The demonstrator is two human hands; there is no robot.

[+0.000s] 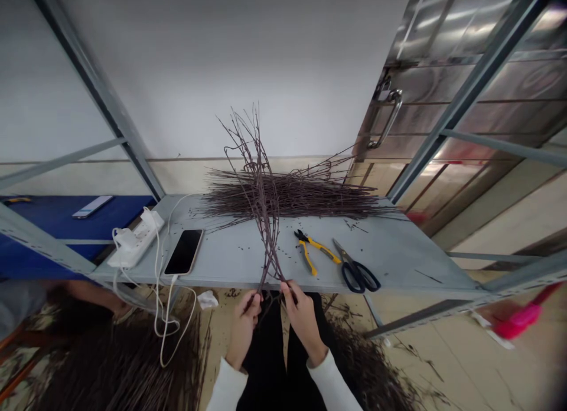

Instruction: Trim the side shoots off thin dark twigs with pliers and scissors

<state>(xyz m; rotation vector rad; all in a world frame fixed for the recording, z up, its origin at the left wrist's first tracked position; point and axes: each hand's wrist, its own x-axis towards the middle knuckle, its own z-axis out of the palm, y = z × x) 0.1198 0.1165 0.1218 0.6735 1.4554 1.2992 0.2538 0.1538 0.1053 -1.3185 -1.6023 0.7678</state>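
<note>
Both my hands grip the near ends of some long dark twigs (267,222) at the front edge of the shelf. My left hand (246,316) is closed on one part and my right hand (300,313) on another, a short way apart. From there the twigs cross and stretch away over the shelf, their thin branched tips rising toward the wall. Behind them a thick pile of similar twigs (319,195) lies sideways. To the right are yellow-handled pliers (316,248), with jaws apart, and dark-handled scissors (355,269).
On the grey metal shelf (398,251) lie a phone (185,253) with a cable and a white power strip (137,240). Heaps of twigs (124,364) cover the floor at left and right. Metal posts frame both sides. Part of another person (97,299) shows at far left.
</note>
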